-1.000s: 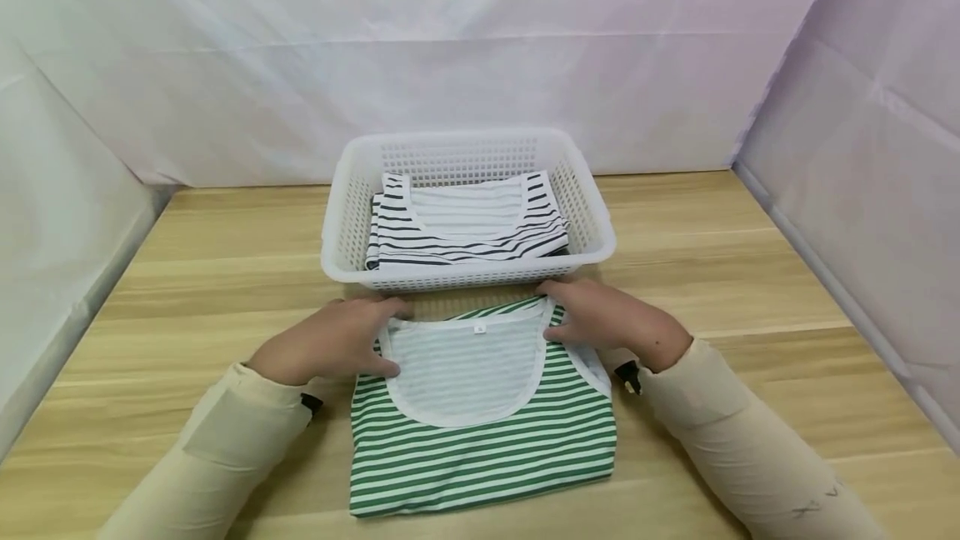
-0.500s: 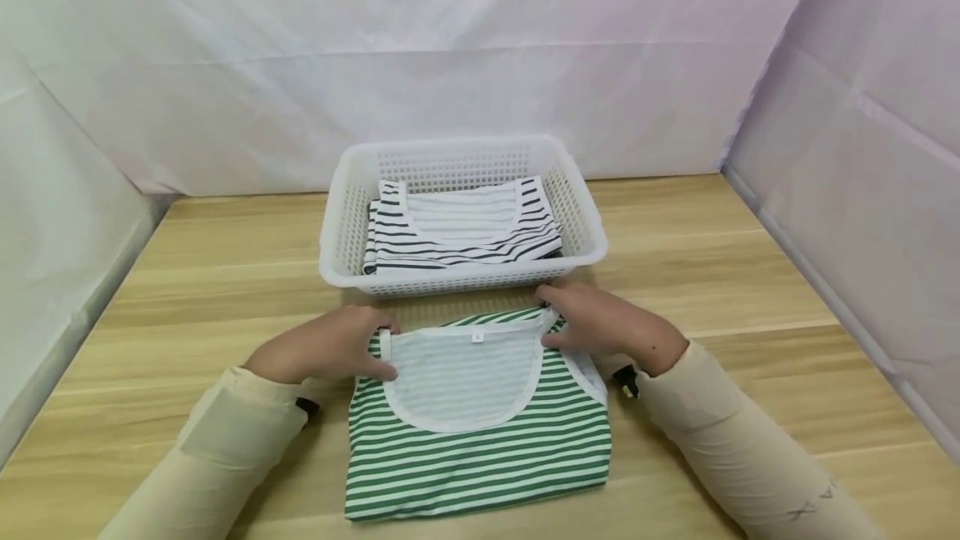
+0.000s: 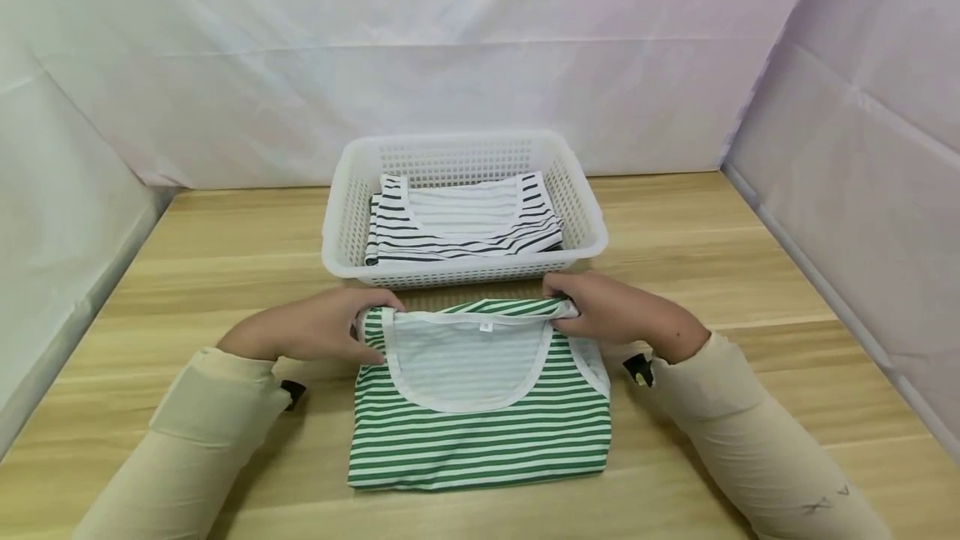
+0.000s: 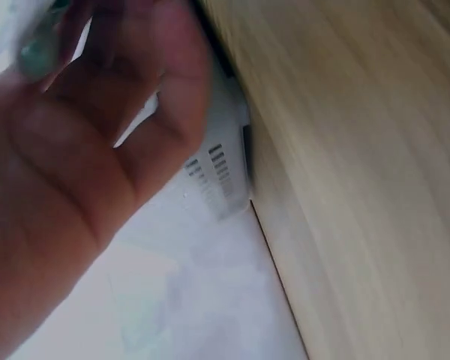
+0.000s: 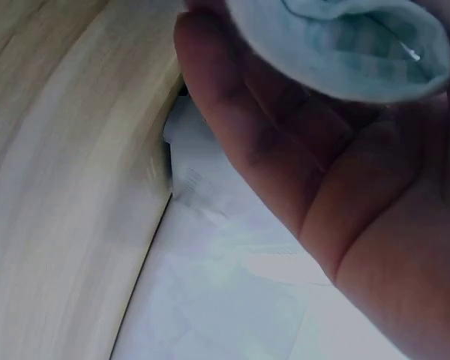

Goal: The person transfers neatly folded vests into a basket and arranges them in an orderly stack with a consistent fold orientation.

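Observation:
A folded green-and-white striped tank top with a white-bound scoop neck lies on the wooden table, its far edge lifted a little. My left hand pinches its left shoulder strap between thumb and fingers. At the other shoulder, my right hand grips the bunched strap. In the right wrist view, a fold of pale fabric curls inside the bent fingers of the right hand. The left wrist view is blurred; a bit of green cloth shows by the left hand.
Just beyond the tank top stands a white plastic basket, holding folded black-and-white striped clothing. White sheeting hangs behind the wooden table and along both sides.
Both hands have closed on the shoulder straps and raised the tank top's far edge. The whole garment has shifted slightly toward the basket. The head view has tilted a little.

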A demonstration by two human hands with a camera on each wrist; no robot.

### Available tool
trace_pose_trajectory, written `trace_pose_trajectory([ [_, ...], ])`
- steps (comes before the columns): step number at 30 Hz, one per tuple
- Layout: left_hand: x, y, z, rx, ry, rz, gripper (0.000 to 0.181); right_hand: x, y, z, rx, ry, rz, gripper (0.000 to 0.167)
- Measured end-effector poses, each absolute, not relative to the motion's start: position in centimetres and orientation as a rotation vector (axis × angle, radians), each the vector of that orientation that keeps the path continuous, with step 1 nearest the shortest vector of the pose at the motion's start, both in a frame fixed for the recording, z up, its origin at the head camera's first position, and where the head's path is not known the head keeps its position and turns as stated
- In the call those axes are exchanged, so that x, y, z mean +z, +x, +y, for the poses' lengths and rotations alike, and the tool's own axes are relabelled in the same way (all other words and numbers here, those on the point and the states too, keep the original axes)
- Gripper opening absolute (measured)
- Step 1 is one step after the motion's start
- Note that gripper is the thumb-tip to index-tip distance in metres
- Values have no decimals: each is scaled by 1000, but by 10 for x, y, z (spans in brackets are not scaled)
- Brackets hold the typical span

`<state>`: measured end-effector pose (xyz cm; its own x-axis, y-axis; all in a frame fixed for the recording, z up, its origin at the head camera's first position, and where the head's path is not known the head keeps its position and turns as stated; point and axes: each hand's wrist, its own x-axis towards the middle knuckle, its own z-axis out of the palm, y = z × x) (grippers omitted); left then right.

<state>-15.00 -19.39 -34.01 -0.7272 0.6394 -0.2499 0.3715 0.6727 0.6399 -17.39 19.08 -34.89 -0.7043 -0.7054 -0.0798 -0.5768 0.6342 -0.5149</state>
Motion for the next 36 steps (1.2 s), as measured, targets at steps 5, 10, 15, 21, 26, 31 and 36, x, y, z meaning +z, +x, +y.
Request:
trace_pose_trajectory([
  [5, -342, -149, -195, 790, 771, 2413, 58, -348, -174, 192, -700, -1015, 2528, 31],
  [10, -344, -151, -190, 825, 841, 2449, 37, -348, -173, 193, -628, -1002, 2524, 41],
  [15, -345, -151, -188, 887, 869, 2410, 21, -351, -174, 194, -595, -1023, 2550, 26],
  [21, -347, -151, -186, 941, 938, 2331, 22, -349, -175, 194, -649, -1086, 2532, 22],
  [26, -351, -148, -181, 922, 926, 2220, 23, -348, -175, 192, -698, -1130, 2523, 17],
  [31, -355, -146, -181, 867, 872, 2202, 44, -351, -176, 193, -744, -1138, 2464, 17],
  [36, -356, -144, -181, 806, 838, 2234, 62, -355, -175, 196, -703, -989, 2396, 30],
])
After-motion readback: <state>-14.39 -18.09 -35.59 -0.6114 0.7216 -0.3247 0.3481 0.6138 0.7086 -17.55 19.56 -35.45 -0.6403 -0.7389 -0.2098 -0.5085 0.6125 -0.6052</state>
